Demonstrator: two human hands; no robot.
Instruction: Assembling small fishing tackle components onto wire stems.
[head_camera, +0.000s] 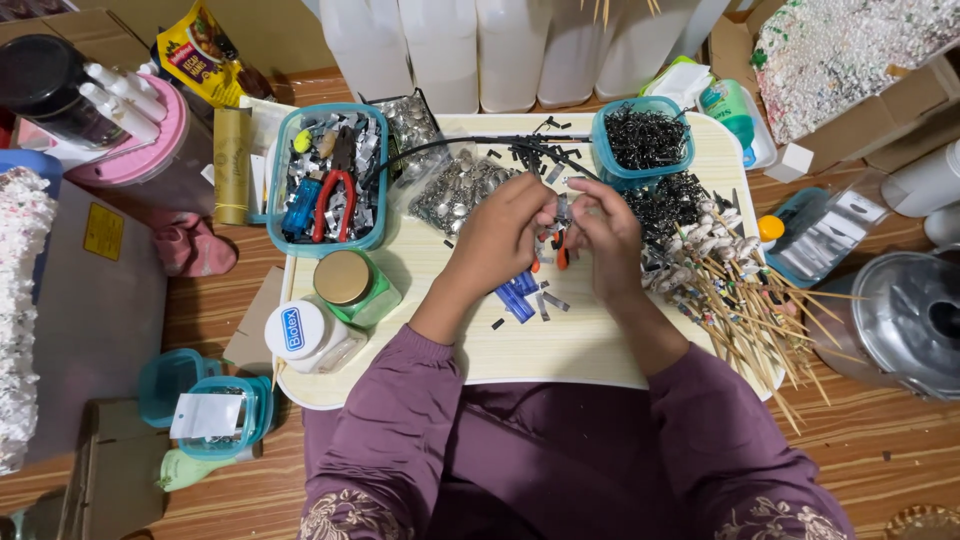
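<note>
Pinching a small silver metal strip (562, 208) together, left hand (500, 235) and right hand (608, 238) meet above the cream bench (560, 350) centre, orange-handled pliers (556, 250) beneath.

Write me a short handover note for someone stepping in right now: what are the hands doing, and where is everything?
Left hand and right hand: raised together over the cream lap tray, pinching a small silver metal piece between the fingertips; orange-handled pliers sit just beneath them.
Supplies: blue tub of black bits at the tray's far edge; bag of silver pieces by the left hand; blue tub of tools and metal scraps on the left.
Done: a pile of decorated wooden sticks lies at the right.
Left: loose blue and silver bits lie on the tray; how many more are needed cannot be told.
</note>
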